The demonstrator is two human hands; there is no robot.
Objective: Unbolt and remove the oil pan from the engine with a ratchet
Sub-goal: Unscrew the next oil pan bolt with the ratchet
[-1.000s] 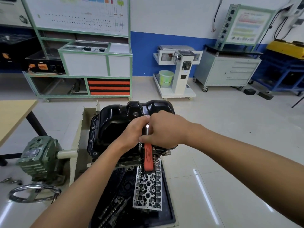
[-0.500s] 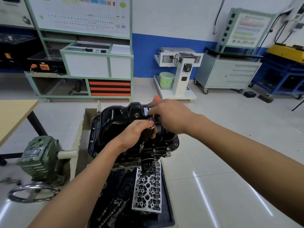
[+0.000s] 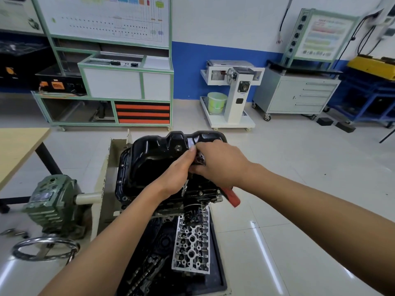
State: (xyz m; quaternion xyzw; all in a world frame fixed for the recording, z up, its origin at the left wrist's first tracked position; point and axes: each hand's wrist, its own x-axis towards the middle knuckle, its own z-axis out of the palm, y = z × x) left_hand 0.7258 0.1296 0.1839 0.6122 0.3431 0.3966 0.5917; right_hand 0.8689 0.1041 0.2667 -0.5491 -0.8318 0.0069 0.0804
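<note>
We see the left hand (image 3: 177, 171) curled tight round the head end of the ratchet (image 3: 232, 197). A thin metal shaft drops from under the palm to the near rim of the oil pan (image 3: 154, 159). The right hand (image 3: 222, 162) is closed over the handle, whose red end sticks out below the wrist. The two hands touch each other above the pan.

We count two hands, one ratchet and one black pan, which sits bottom-up on the engine (image 3: 209, 194). One grey cylinder head (image 3: 192, 242) lies in a black tray (image 3: 222, 280) below the engine. One green gearbox (image 3: 51, 201) and one steel hand wheel (image 3: 44, 248) stand to the left.

The floor (image 3: 299, 189) is pale glossy tile. A wooden table (image 3: 17, 146) juts in at the left. The far wall is white over a blue band, with cabinets in front of it.
</note>
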